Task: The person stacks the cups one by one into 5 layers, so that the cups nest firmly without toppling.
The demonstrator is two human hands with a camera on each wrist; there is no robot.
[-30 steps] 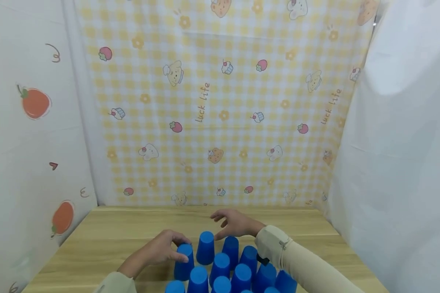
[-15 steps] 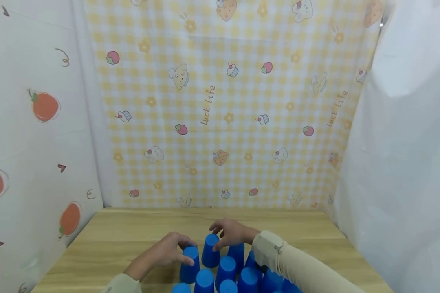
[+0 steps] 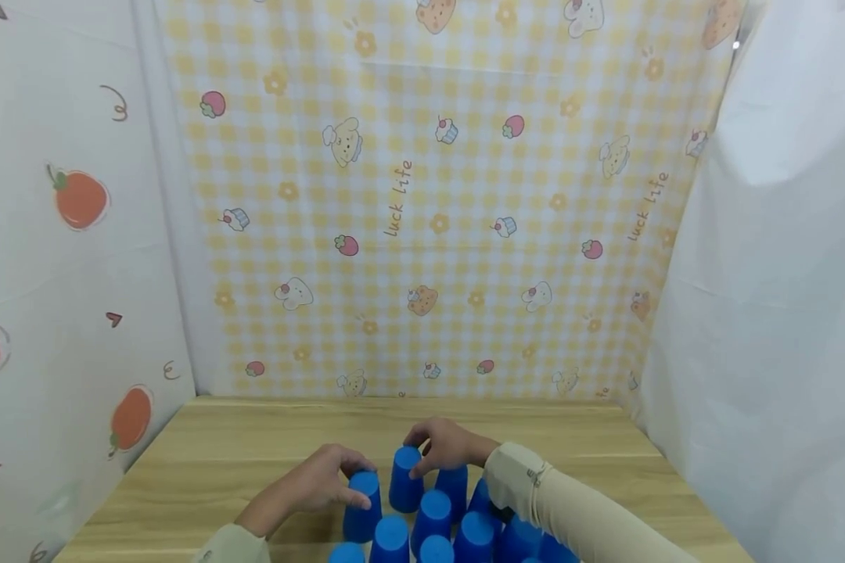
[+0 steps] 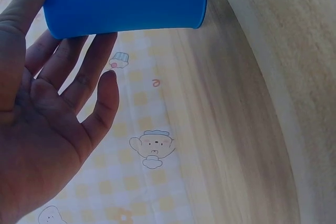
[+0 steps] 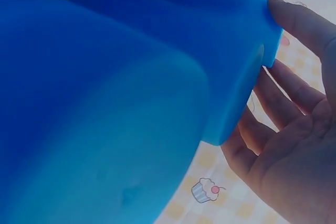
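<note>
Gripping neighbouring inverted blue cups at the far end of the cluster on the table [image 3: 239, 438]: left hand [image 3: 310, 485] curls round the left cup [image 3: 361, 504], right hand [image 3: 447, 446] round the front cup [image 3: 404, 478]. A jostle could topple the closely packed neighbours [image 3: 433, 512].

Bright, even, soft light throughout; only faint shadows under the cups [image 3: 422, 516] on the table [image 3: 253, 446]. Wide-angle bending at the head view's edges. Wrist views washed out, hazy, with the nearest blue cup [image 5: 105, 129] blurred and out of focus.
</note>
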